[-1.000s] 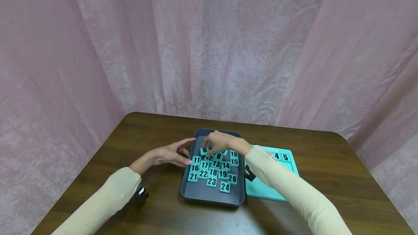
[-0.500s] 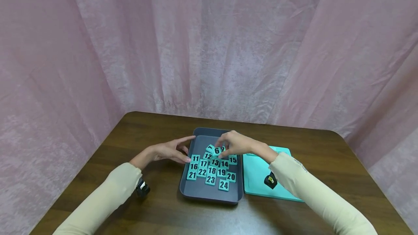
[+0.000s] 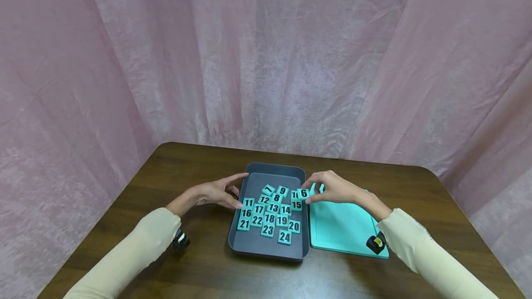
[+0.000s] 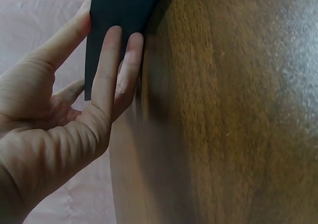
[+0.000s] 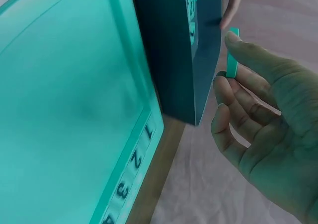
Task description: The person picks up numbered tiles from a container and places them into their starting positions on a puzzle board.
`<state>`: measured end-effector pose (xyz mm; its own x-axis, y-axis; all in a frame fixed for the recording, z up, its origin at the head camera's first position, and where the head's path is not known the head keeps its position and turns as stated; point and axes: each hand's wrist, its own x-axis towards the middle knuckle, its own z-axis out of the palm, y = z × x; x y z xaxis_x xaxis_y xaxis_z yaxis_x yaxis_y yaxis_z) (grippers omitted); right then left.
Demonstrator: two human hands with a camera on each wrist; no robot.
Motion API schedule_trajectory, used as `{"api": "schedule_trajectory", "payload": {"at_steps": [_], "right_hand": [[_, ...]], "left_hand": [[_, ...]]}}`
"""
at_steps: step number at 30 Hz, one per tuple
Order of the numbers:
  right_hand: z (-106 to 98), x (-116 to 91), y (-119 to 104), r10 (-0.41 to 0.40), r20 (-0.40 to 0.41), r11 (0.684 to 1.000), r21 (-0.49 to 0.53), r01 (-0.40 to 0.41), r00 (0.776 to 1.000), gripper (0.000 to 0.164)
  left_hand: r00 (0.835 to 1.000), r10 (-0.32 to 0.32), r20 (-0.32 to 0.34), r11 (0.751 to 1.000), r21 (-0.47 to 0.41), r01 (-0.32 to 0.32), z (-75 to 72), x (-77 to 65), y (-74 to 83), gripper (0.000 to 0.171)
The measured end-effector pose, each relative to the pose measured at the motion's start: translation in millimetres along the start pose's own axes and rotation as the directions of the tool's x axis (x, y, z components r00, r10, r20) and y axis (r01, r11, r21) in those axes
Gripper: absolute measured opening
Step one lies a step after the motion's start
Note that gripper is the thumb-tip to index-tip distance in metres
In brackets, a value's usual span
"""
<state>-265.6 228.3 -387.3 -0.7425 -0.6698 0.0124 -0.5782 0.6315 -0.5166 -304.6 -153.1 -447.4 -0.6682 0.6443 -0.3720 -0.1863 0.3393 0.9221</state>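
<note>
Between the thumb and fingertips of my right hand point(image 3: 334, 188) is a turquoise tile numbered 6 point(image 3: 303, 194), held above the right rim of a dark grey tray point(image 3: 266, 249). The right wrist view shows that tile point(image 5: 232, 60) edge-on, clear of the tray wall. My left hand point(image 3: 214, 194) is at the tray's left side. In the left wrist view its extended fingers point(image 4: 107, 60) rest against the outer wall of the tray point(image 4: 124, 8). Several numbered tiles point(image 3: 269, 218) lie face up in the tray, some at angles. Tile 6 partly covers tile 10.
A turquoise board point(image 3: 342, 227) lies right of the tray, partly under my right arm. Along one edge, the right wrist view shows tiles 1 point(image 5: 148, 132), 2 point(image 5: 136, 159) and 3 point(image 5: 122, 190), with 4 partly cut off. A pink curtain point(image 3: 266, 59) hangs behind the wooden table point(image 3: 199, 156).
My right hand has picked tile 6 from the tray's upper left and carried it rightward to the right rim. Tiles 7, 8 and 9 are uncovered. The left hand stays at the tray.
</note>
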Motion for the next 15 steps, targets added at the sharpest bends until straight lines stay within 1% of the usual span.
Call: {"api": "schedule_trajectory", "payload": {"at_steps": [3,9,11,15], "right_hand": [[-2.2,-11.1,5.6,0.021,-0.024,1.0,0.01,-0.021,1.0,0.036],[-2.5,-30.6,14.2,0.035,-0.07,0.999,0.023,-0.033,0.997,0.034],[-0.9,-36.3,17.0,0.051,-0.08,0.999,0.019,-0.05,0.995,0.033],[5.4,-44.8,25.2,0.056,-0.095,0.998,0.008,-0.055,0.994,0.033]], "left_hand": [[1.0,-0.005,-0.005,1.0,-0.003,0.005,0.3,0.5,-0.8,0.11],[1.0,0.0,-0.001,1.0,0.007,0.0,-1.4,1.5,-4.5,0.111],[1.0,0.004,0.001,1.0,0.01,-0.004,-2.3,2.0,-5.4,0.111],[1.0,0.004,0.002,1.0,0.01,-0.004,-2.7,2.5,-5.0,0.111]]}}
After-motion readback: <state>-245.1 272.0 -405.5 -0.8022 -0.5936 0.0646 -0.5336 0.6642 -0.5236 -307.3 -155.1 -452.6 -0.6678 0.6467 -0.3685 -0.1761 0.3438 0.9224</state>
